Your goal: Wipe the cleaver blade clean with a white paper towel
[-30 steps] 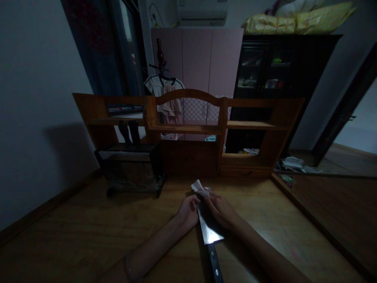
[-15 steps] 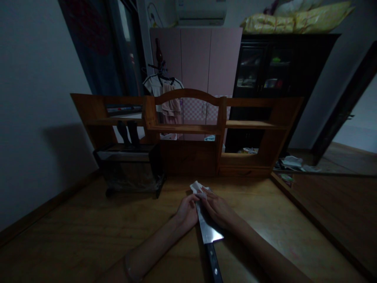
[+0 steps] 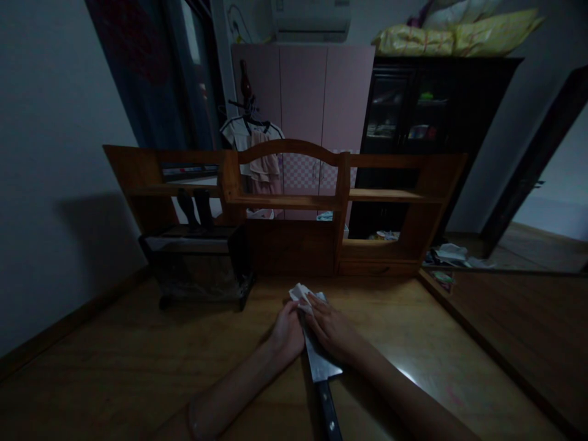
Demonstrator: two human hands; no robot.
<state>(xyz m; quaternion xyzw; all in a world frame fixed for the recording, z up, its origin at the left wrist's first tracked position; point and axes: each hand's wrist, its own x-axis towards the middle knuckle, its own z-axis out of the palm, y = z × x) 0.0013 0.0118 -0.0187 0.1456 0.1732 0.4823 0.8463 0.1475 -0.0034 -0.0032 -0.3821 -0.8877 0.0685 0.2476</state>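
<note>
A cleaver (image 3: pixel 318 362) lies on the wooden desk (image 3: pixel 138 361), blade pointing away from me and its dark handle (image 3: pixel 329 413) toward me. My left hand (image 3: pixel 286 334) is curled against the blade's left edge and seems to steady it. My right hand (image 3: pixel 331 327) rests on the blade's far end, fingers pressed on a crumpled white tissue (image 3: pixel 299 295). Both forearms reach in from the bottom of the view.
A dark knife block (image 3: pixel 198 257) with two handles sticking up stands at the back left. A wooden shelf unit (image 3: pixel 294 202) runs along the desk's back edge. Behind it are a pink wardrobe (image 3: pixel 303 98) and a dark cabinet (image 3: pixel 413 116). The room is dim.
Both hands, the tissue and the cleaver sit slightly further left and up in view; the camera has shifted a little. The grip on blade and tissue looks the same.
</note>
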